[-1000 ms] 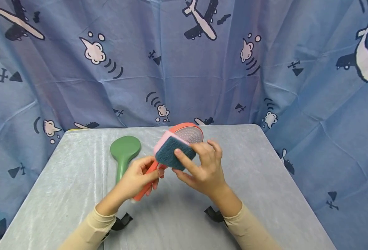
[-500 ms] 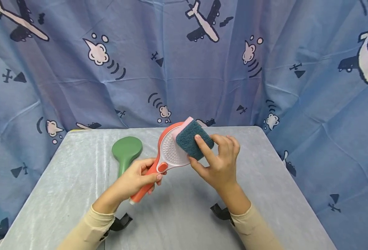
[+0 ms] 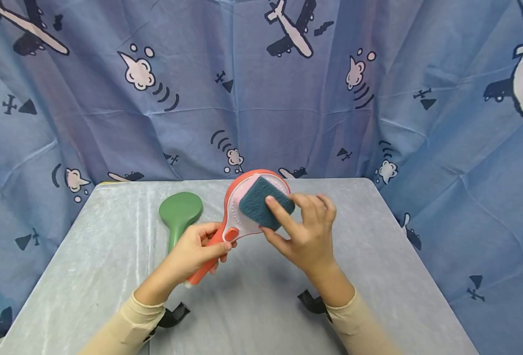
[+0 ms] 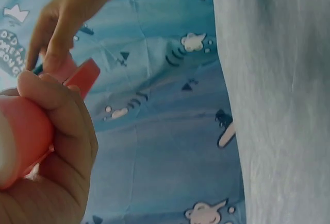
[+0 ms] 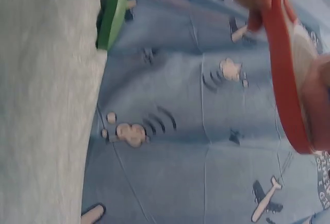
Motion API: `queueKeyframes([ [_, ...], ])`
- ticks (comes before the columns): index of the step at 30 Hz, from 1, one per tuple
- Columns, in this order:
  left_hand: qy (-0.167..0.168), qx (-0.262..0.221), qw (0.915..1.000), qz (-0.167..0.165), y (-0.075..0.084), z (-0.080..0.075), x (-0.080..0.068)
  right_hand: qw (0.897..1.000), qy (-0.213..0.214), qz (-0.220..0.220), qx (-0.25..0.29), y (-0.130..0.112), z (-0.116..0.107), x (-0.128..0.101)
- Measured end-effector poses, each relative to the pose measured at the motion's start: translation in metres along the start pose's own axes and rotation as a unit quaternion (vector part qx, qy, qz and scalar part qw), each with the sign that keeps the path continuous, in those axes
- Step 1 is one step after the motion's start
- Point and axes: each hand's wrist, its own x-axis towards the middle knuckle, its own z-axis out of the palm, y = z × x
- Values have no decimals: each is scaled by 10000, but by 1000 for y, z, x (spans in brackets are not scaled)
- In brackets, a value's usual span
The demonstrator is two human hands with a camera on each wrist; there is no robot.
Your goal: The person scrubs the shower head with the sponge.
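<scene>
In the head view my left hand [image 3: 196, 249] grips the handle of a coral-red shower head [image 3: 239, 228], its white nubbed face turned up and an orange button at the neck. My right hand [image 3: 305, 231] pinches a sponge [image 3: 265, 204] with a dark green scouring side and a pink side. The pink side lies against the shower head's face and covers much of it. The left wrist view shows the fingers [image 4: 72, 136] curled round the handle [image 4: 28, 131]. In the right wrist view the red rim [image 5: 283, 74] is seen edge-on, blurred; the sponge is hard to make out there.
A green shower-head-shaped object [image 3: 180, 209] lies on the grey cloth-covered table [image 3: 376, 296], left of the hands, its lower handle hidden behind the left hand. A blue curtain [image 3: 261, 113] with airplane prints hangs behind the table's back edge.
The shower head has turned so its face shows more toward the head camera. The sponge moved right and up across it, then back left and slightly down. Both hands keep their hold.
</scene>
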Motion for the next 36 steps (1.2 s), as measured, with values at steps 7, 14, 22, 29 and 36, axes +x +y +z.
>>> queueKeyframes([
  [7, -44, -32, 10000, -37, -2, 5, 1, 9959, -11, 897, 66, 11, -5, 0],
  [14, 189, -216, 9996, 62, -4, 0, 0, 9963, -493, -312, 637, -12, 11, -6],
  [22, 43, -301, 9995, 31, 2, 1, 0, 9997, -209, -12, 83, 2, 3, -3],
  [29, 15, -383, 9992, -95, 3, 2, 0, 9929, -3, 1170, -191, 21, -6, -1],
  [36, 173, -546, 9984, 12, 3, -1, -2, 9979, -250, 367, 480, 0, 4, -4],
])
